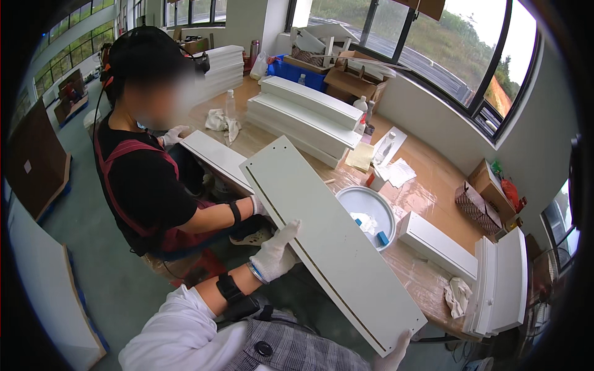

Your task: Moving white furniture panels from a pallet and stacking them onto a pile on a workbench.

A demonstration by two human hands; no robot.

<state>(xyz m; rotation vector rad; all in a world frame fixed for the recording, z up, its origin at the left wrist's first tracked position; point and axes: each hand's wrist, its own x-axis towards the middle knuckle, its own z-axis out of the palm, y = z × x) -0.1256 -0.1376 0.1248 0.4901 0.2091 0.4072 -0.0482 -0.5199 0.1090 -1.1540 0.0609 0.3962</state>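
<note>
A long white board (334,247) with a thin groove along one side lies tilted over the table's near edge. My left hand (276,250), in a white glove, grips its left edge about halfway along. My right hand (396,353), also gloved, holds the board's near corner, and only the fingertips show. A co-worker in a black shirt and red apron stands at the left; that person's gloved hand (258,207) touches the board's far left edge, and the other hand (173,135) rests on a second white panel (216,159).
On the wooden table (433,185) are a stack of white panels (306,117), a round white tub (365,204) with rags, a white rail (436,244), cloths, bottles and papers. More white panels (504,281) lie at the right edge. Cardboard boxes sit by the windows.
</note>
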